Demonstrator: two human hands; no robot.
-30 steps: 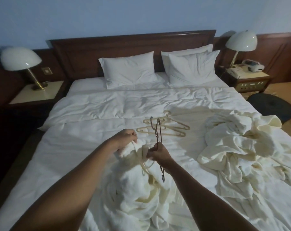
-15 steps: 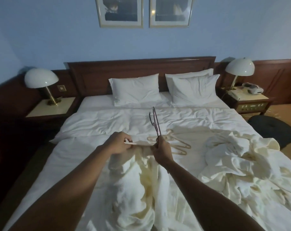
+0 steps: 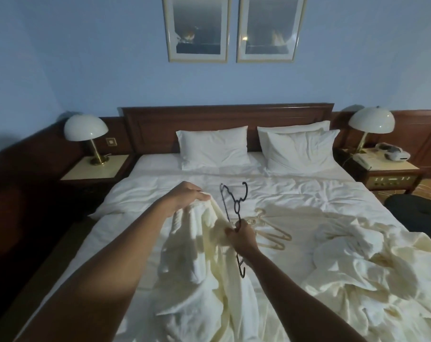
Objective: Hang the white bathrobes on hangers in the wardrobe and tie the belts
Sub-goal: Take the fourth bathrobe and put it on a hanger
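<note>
A white bathrobe [image 3: 197, 262] is held up over the near middle of the bed [image 3: 296, 201]. The left hand [image 3: 184, 199] has its grip clenched on the robe's upper left edge. The right hand [image 3: 242, 236] has its grip grasping a dark hanger [image 3: 235, 204] and, it seems, a fold of the robe; the hanger's hook points up and its lower end hangs below the wrist. Just right of that hand, pale hangers [image 3: 266, 229] lie on the duvet. A 2nd crumpled bathrobe [image 3: 372, 267] lies on the right of the bed. At the far end are 2 pillows [image 3: 213, 146], and a domed lamp [image 3: 86, 128] stands on the left nightstand [image 3: 95, 167].
</note>
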